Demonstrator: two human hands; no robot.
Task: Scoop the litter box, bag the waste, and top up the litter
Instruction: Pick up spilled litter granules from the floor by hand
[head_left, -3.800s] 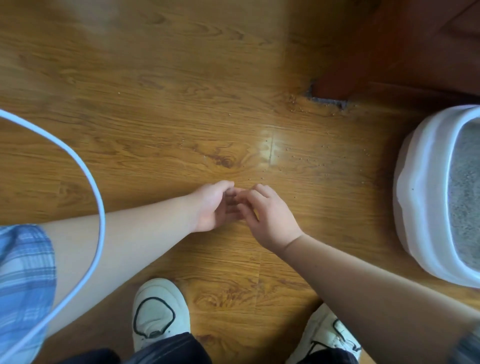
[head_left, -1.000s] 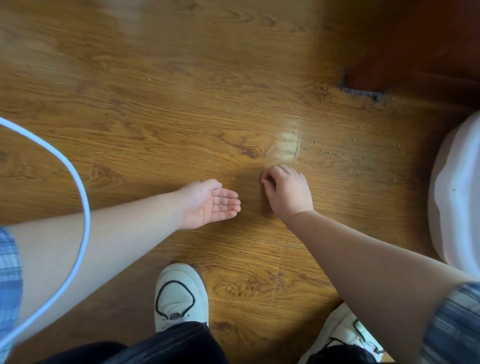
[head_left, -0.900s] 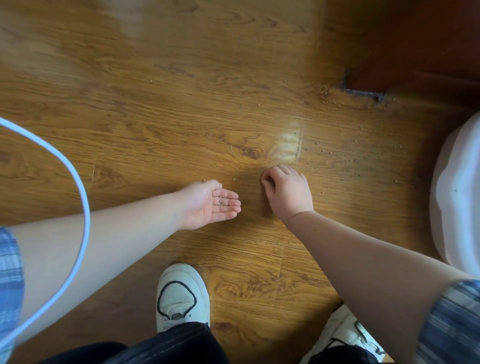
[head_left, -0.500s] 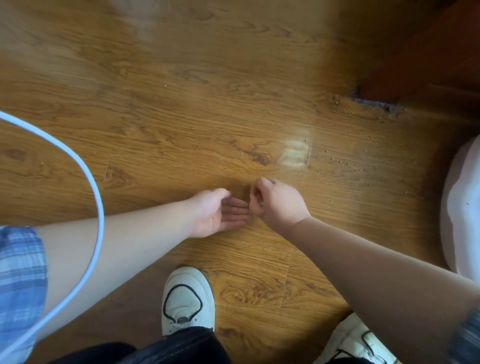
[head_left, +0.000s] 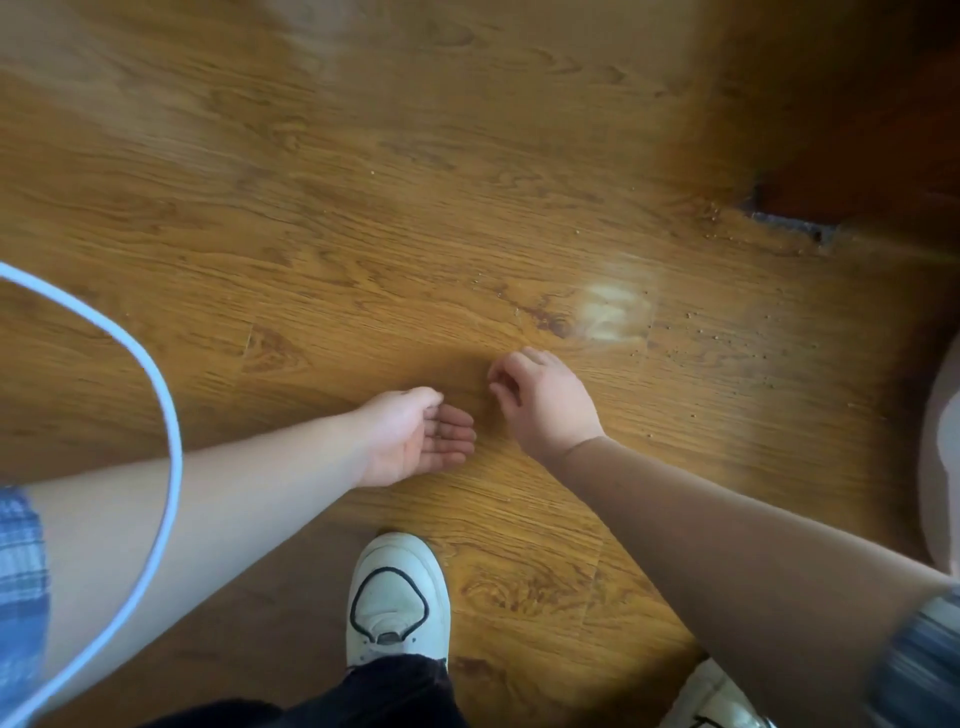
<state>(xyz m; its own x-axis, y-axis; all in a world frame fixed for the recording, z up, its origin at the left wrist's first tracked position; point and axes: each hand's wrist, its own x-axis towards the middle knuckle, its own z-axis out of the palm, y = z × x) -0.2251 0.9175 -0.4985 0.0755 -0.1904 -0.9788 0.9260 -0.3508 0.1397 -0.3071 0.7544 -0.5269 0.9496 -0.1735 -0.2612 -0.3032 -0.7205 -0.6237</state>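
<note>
My left hand (head_left: 415, 441) lies palm up just above the wooden floor, fingers relaxed and slightly cupped; the blur hides whether grains lie in it. My right hand (head_left: 540, 400) hovers at the floor just to its right. Its fingers are curled with the thumb near the fingertips, and I see nothing between them. Scattered litter grains (head_left: 717, 338) dot the floor to the right of the hands. Only a sliver of the white litter box (head_left: 943, 467) shows, at the right edge.
A white cable (head_left: 166, 415) loops across the left side, over my left forearm. My white shoes (head_left: 397, 597) (head_left: 717, 696) stand at the bottom. Dark wooden furniture (head_left: 857, 130) fills the top right corner, with dust and grains at its foot.
Half a second ago my right hand was at my left palm's fingertips. It has since pulled away to the floor on the right. The left hand stays palm up.
</note>
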